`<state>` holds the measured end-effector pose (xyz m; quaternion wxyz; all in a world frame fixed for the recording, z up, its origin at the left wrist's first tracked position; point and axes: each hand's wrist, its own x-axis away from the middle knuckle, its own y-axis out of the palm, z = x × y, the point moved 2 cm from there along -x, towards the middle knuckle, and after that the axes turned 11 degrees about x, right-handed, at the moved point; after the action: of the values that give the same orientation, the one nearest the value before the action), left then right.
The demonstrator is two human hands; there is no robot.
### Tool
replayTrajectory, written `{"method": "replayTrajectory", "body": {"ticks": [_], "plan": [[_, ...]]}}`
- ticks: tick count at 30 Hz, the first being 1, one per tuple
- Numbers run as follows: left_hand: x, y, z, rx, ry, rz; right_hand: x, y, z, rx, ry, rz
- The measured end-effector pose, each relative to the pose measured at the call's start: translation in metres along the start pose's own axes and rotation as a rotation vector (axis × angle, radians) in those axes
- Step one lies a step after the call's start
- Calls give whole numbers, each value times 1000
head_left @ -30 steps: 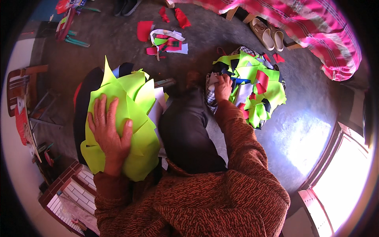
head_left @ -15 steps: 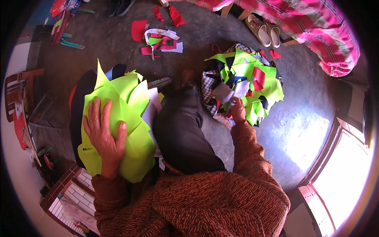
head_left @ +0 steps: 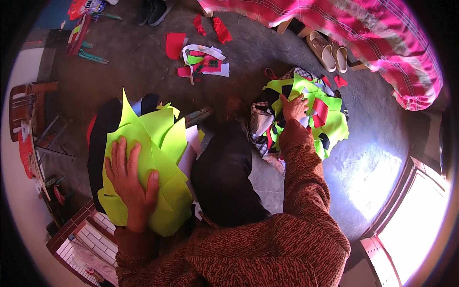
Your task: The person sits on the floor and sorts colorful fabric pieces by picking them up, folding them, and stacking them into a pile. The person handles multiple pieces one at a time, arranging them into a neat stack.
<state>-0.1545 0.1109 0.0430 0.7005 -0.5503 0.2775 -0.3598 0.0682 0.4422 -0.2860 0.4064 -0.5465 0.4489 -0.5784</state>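
My left hand (head_left: 129,179) lies flat, fingers spread, on a stack of neon-yellow fabric pieces (head_left: 160,162) at my left side. Dark cloth (head_left: 99,148) shows along the stack's left edge, and a pale piece (head_left: 190,152) along its right. On the floor at the right sits a heap of fabric scraps (head_left: 334,122), mostly neon yellow with some red, black and white among them. Atop it rests my right hand (head_left: 295,107), its fingers stretched out over the scraps. Checked cloth (head_left: 259,122) shows around the heap's left side.
Loose scraps (head_left: 205,62) lie on the far floor, with red pieces (head_left: 221,31) behind them. Beige clogs (head_left: 327,50) stand beside a bed-like frame draped in pink plaid cloth (head_left: 382,38). A wooden chair (head_left: 28,105) is at the left, and a bright doorway (head_left: 416,220) at the right.
My right hand has moved from the heap's near edge up onto its top, and the pale scraps by it have shifted. My left hand stays on the stack. The view has tilted slightly.
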Motion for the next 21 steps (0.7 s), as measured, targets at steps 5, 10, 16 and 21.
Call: {"method": "replayTrajectory", "body": {"ticks": [5,10,16,21], "plan": [[-2,-3,4,-1,-17,-15,-23,20,19,-38,-59,-29],[-1,-4,4,17,-1,-6,-38,20,58,-110,-250,36],[1,-2,3,9,19,30,-22,20,120,-480,4,243],[0,-1,0,13,43,45,25,45,185,-1302,208,-19]]}}
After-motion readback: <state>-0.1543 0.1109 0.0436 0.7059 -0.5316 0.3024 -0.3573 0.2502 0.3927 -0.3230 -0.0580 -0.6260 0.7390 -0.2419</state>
